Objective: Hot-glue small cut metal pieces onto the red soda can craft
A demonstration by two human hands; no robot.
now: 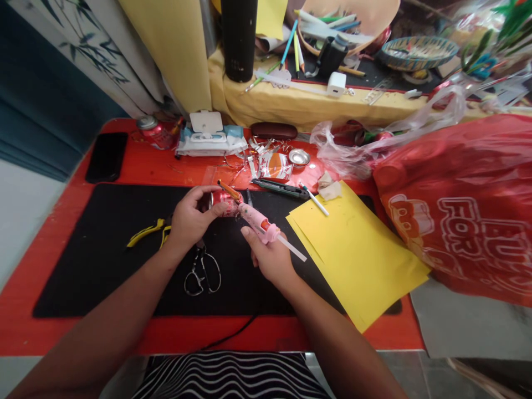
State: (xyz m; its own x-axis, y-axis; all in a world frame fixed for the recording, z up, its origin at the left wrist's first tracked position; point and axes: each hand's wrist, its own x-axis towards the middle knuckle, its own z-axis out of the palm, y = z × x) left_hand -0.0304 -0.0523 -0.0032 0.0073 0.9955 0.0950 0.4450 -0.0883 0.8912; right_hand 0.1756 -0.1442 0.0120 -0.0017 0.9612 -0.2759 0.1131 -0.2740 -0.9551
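My left hand (pixel 189 217) is closed around a red drink can (pixel 223 203), held on its side above the black mat (pixel 103 249). My right hand (pixel 270 256) grips a pink hot glue gun (pixel 258 220) with a white glue stick poking out of its back. The gun's orange nozzle rests on the top of the can. A black cord runs from the gun toward me across the mat.
Yellow-handled pliers (pixel 146 231) and scissors (pixel 203 272) lie on the mat by my left wrist. Yellow paper sheets (pixel 357 255) lie to the right, beside a big red plastic bag (pixel 461 205). A utility knife (pixel 280 188), cut can pieces (pixel 272 164), wipes pack (pixel 211 139) and phone (pixel 107 156) lie behind.
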